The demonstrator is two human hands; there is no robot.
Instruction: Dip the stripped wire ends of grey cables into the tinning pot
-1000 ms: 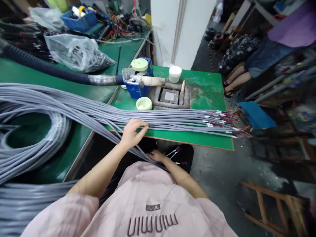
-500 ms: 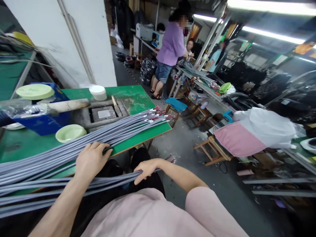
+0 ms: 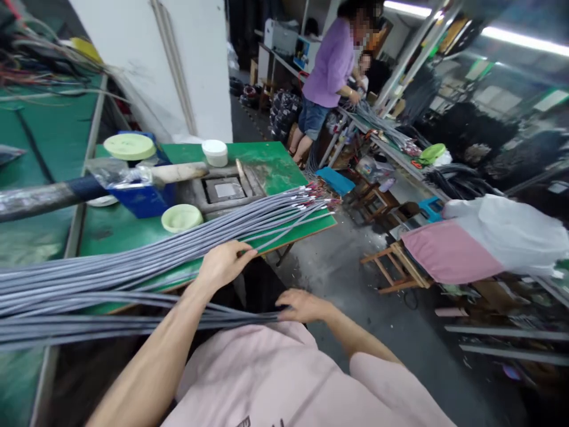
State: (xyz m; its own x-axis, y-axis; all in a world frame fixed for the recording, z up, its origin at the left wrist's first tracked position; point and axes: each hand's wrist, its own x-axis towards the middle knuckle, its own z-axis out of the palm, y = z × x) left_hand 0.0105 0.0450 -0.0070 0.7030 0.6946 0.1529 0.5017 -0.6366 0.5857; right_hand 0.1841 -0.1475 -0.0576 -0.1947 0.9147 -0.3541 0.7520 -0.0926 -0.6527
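Note:
A thick spread of grey cables (image 3: 178, 246) runs along the green table, with stripped red and white wire ends at its right end. My left hand (image 3: 226, 261) is at the near edge of this spread, thumb and fingers closed on a grey cable (image 3: 272, 238) that slants out from the rest. Closer to my body, my right hand (image 3: 304, 306) is wrapped round a smaller bundle of grey cables (image 3: 231, 319). That bundle stretches left beneath my left forearm, and its right end is hidden behind my right hand.
On the green table (image 3: 278, 160) are a blue box (image 3: 144, 198), a pale green bowl (image 3: 181, 218), a white tub (image 3: 215, 153) and a dark metal frame (image 3: 224, 188). A co-worker in purple (image 3: 329, 65) stands at another bench. Stools and a pink cloth (image 3: 448, 252) are at right.
The view has swung left, so the table sits further right. My left hand has moved along the spread toward the wire ends and now grips a slanting cable. My right hand keeps its bundle.

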